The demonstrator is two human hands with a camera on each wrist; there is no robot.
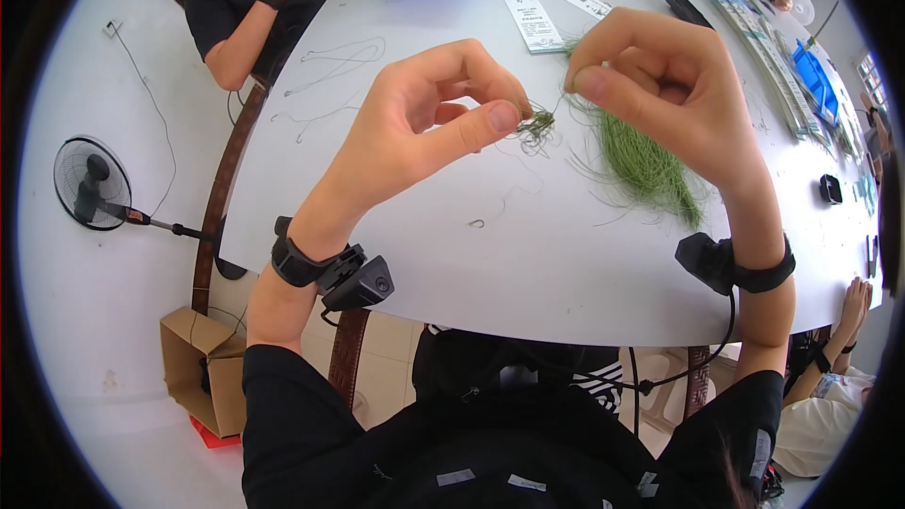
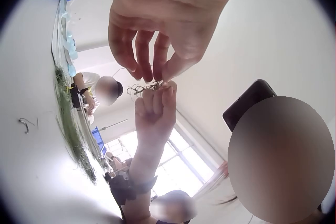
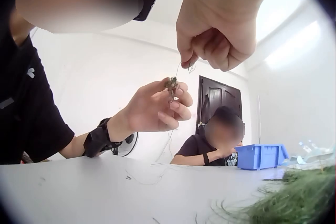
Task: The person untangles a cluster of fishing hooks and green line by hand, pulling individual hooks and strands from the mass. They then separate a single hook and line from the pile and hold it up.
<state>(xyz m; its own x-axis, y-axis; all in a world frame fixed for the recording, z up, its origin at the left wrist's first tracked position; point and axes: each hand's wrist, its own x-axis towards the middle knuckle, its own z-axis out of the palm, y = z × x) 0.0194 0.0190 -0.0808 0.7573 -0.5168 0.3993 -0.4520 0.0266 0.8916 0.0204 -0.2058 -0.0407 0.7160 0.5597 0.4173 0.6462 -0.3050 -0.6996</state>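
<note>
Green tuft (image 1: pixel 537 123) sat pinched between the thumb and forefinger of the left hand (image 1: pixel 424 123), held above the white table (image 1: pixel 528 264). The right hand (image 1: pixel 660 85) pinched a thin line (image 3: pixel 177 70) rising from the tuft, its other fingers curled in. That line showed plainly only from the right wrist; the head view showed loose green fibres (image 1: pixel 650 170) spread under the right hand.

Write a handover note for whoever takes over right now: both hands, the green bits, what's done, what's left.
Left hand: fingers pinch a small green tuft above the table.
Right hand: fingers pinch a thin strand running to the tuft.
Green fibre bundle lies on the table under the right hand; a loose hook lies nearer the table edge.
Done: tuft looks partly wound. Left: probably finishing the winding; cannot confirm.
</note>
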